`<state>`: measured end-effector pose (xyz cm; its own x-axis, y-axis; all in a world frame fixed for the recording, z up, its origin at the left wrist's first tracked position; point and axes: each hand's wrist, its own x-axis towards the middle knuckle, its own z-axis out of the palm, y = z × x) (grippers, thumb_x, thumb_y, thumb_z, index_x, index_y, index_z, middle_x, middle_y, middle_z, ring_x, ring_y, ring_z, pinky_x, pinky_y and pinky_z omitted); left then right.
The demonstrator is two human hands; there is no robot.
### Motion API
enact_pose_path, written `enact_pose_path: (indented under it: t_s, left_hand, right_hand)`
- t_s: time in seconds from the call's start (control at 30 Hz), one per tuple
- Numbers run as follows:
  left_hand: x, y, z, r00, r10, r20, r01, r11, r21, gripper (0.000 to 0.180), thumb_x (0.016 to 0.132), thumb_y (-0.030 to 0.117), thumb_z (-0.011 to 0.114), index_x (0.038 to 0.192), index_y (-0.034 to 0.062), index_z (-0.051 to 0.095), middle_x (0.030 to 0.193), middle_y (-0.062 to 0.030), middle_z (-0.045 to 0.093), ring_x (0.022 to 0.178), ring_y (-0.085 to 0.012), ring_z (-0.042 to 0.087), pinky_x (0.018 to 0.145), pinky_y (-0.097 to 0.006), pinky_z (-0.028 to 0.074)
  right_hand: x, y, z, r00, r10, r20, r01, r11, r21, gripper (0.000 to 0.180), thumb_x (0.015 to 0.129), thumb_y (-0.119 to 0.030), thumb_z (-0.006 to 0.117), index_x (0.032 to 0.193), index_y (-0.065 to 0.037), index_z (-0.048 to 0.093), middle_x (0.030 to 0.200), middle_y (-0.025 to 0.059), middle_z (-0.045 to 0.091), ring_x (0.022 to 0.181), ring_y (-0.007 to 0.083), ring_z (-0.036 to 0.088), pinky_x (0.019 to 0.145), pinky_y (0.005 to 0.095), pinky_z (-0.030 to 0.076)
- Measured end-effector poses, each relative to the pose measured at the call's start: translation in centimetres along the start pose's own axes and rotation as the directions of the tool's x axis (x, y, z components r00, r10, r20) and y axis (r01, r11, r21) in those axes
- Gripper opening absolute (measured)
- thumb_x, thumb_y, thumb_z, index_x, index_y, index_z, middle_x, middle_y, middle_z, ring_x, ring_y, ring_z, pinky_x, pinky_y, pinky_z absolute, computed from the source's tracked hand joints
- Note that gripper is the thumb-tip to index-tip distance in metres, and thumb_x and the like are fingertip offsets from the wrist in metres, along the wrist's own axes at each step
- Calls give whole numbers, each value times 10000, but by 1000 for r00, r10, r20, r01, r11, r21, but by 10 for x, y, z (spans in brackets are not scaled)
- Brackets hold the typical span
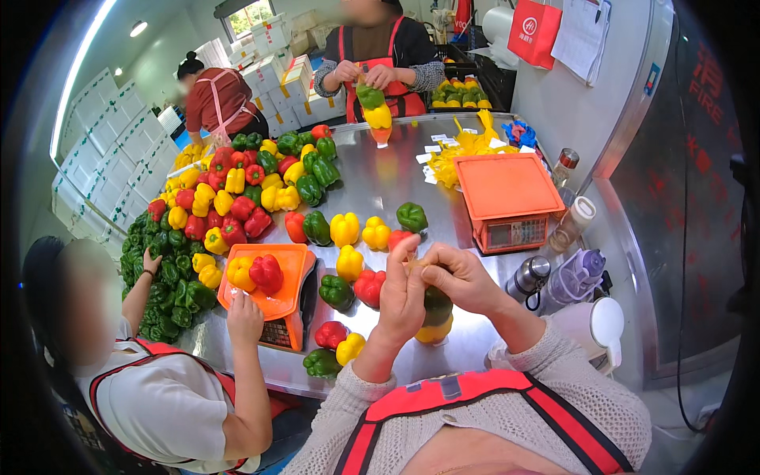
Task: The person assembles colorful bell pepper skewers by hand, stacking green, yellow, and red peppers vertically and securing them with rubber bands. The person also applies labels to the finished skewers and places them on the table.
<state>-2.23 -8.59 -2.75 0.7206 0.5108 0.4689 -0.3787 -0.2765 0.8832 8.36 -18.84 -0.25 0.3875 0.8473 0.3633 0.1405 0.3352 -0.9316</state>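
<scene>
Fingers [405,252] of both hands pinch shut at the top of a pack of peppers [435,310]. The left hand [401,294] and right hand [461,277] hold it upright over the steel table [396,178], long axis vertical: green pepper above, yellow below, bottom end toward the table edge. Orange scale [273,294] just left.

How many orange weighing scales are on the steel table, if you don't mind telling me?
2. One orange scale stands at the table's right side, its tray bare. The other scale is near the left front, holding a yellow and a red pepper. None seem hidden.
</scene>
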Motion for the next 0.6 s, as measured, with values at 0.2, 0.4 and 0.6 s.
enact_pose_path:
  t_s: [0.2, 0.4, 0.6]
  left_hand:
    - [-12, -7, -8, 983, 72, 167, -20, 956, -293, 287, 1014, -2, 459, 1300, 21, 465, 953, -69, 620, 861, -122, 583, 792, -237, 471]
    - [-1, 20, -21, 970, -78, 230, 83, 996, -11, 150, 946, -52, 529, 1026, -12, 650, 902, -47, 639, 857, -121, 615, 775, -256, 502]
    - [-2, 40, -15, 987, -95, 130, 61, 968, 242, 181, 883, 22, 659, 1063, 5, 658, 906, -52, 657, 854, -122, 637, 741, -263, 513]
  right_hand:
    - [4, -5, 3, 972, 220, -82, -146, 840, 522, 215, 1055, -228, 507, 904, -81, 552, 768, -47, 538, 662, 38, 496, 594, 196, 415]
    - [4, 5, -3, 978, 165, -123, -119, 941, 317, 147, 1045, -205, 531, 989, -70, 511, 819, -33, 525, 712, 18, 490, 616, 195, 415]
    - [-13, 8, -4, 976, -118, -182, 95, 987, -127, 214, 961, -177, 664, 1031, -50, 507, 794, 15, 576, 705, 96, 572, 627, 240, 461]
